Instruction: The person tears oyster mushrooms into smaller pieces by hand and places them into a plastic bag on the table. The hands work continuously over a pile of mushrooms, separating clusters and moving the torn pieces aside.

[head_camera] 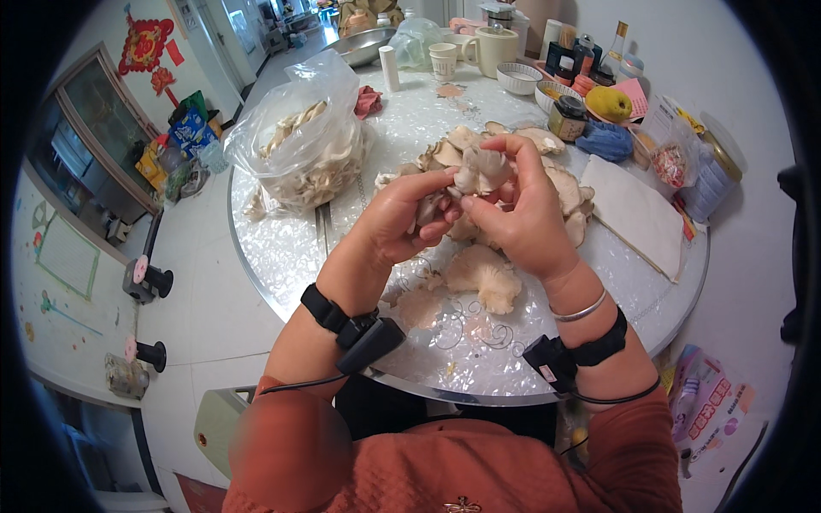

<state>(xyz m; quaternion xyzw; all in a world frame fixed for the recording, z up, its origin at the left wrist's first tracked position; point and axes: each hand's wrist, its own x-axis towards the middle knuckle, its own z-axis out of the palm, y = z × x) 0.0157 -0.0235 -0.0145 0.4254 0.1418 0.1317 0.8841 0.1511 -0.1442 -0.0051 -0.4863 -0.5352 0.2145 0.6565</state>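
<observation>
Between my two hands, above the table, is an oyster mushroom piece [482,172]. My right hand [529,205] pinches its cap with thumb and fingers. My left hand [407,215] grips the stem side, and a further bit of mushroom shows in its curled fingers. Behind and below the hands spreads a heap of oyster mushrooms [571,192], partly hidden by them. One large loose mushroom cap [485,276] lies nearer to me on the table. A clear plastic bag [308,141] full of more mushrooms stands open to the left.
The round table [449,359] has a glossy patterned cover and a metal rim. At right lie a white folded cloth or pad [635,215], a jar [567,118] and a yellow fruit [608,104]. Bowls [519,78], a lidded pitcher [497,51] and paper cups [442,62] stand at the back.
</observation>
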